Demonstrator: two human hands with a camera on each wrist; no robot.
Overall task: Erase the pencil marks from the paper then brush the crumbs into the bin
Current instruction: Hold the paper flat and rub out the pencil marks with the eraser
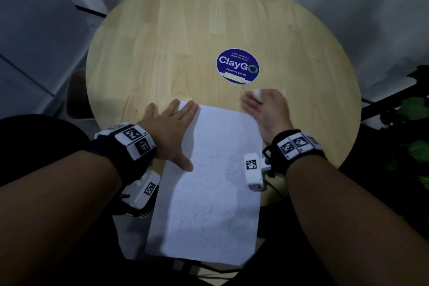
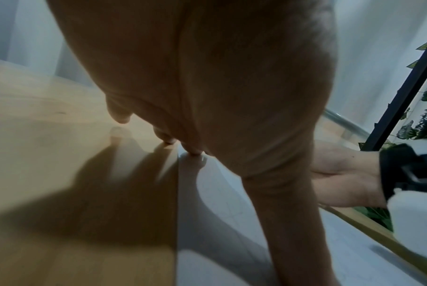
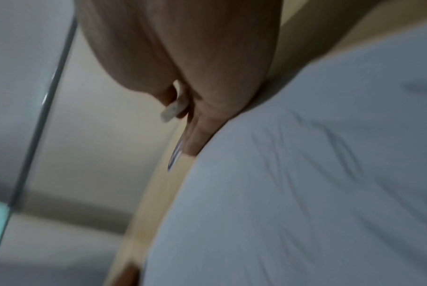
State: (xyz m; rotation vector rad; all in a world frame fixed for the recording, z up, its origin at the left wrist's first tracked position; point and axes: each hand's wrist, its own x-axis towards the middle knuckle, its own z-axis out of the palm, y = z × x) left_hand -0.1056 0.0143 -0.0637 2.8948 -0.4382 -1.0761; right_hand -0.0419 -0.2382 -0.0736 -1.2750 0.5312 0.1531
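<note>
Sticker (image 1: 237, 65) reading "ClayGo", "Clean as you go"

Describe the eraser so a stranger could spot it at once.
Start at the round wooden table and its blue ClayGo sticker. Just below the sticker, the right hand sweeps beside the paper. The eraser is the small white block pinched in that hand.

On my screen the only readable text stands on the round blue sticker (image 1: 238, 65) on the wooden table (image 1: 176, 37). In small letters at its top I read "Let's keep our pantries clean", in big white letters "ClayGo", where the last letter is a green ring, and under it "Clean as you go". The white blocks on the wristbands (image 1: 135, 140) carry black-and-white square code patterns; small characters beside them I cannot read.
</note>
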